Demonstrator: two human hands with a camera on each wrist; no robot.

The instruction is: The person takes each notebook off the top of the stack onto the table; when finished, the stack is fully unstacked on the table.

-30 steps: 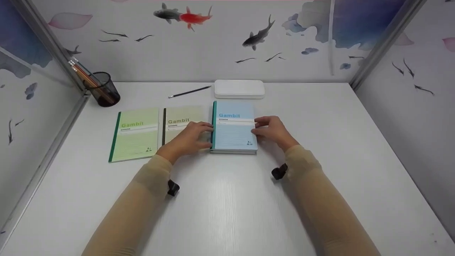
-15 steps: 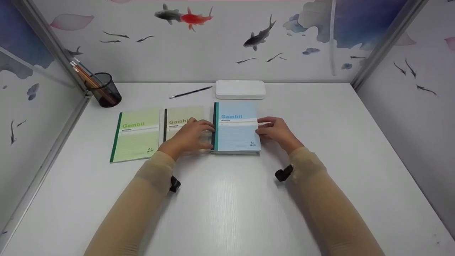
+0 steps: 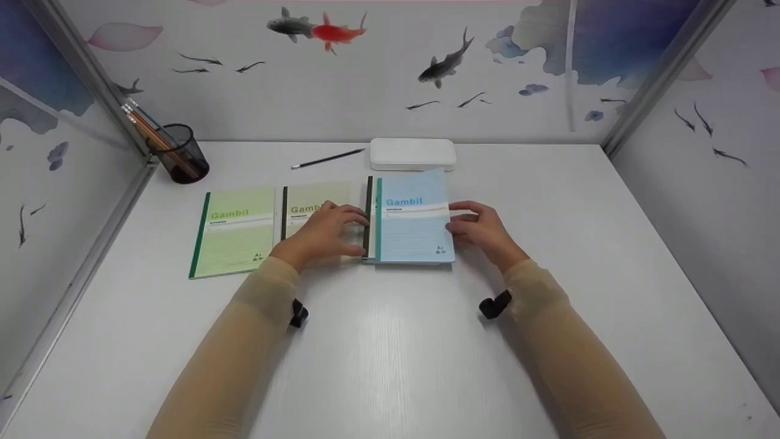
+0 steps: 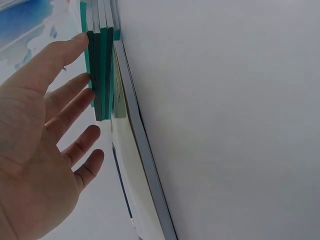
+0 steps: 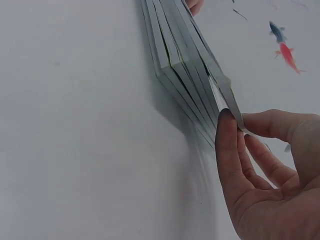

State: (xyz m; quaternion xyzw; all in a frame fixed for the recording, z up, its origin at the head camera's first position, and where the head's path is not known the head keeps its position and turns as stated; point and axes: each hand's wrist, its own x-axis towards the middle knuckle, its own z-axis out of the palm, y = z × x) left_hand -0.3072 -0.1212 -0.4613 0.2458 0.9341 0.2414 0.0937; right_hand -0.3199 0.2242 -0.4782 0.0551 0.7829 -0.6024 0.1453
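Observation:
A blue notebook (image 3: 415, 235) tops a stack of several notebooks (image 5: 187, 80) and juts out past its right side. My right hand (image 3: 484, 228) pinches the right edge of that notebook between thumb and fingers, and the right wrist view shows this edge lifted off the stack. My left hand (image 3: 323, 235) touches the spines on the left side with its fingertips, the fingers spread and relaxed. A dark spine (image 3: 368, 222) shows there under the blue notebook. Below my left hand lies a beige notebook (image 3: 329, 192), partly covered by it; a green notebook (image 3: 234, 231) lies further left.
At the back stands a white case (image 3: 413, 154), close behind the stack. A black pencil (image 3: 328, 158) lies to its left. A black mesh cup (image 3: 186, 161) with several pencils stands in the back left corner. Printed panels (image 3: 365, 91) wall the white table (image 3: 390, 353) at back and sides.
My right hand has drawn the blue notebook to the right, baring the dark spine and part of another cover beneath it. My left hand has stayed at the stack's left side.

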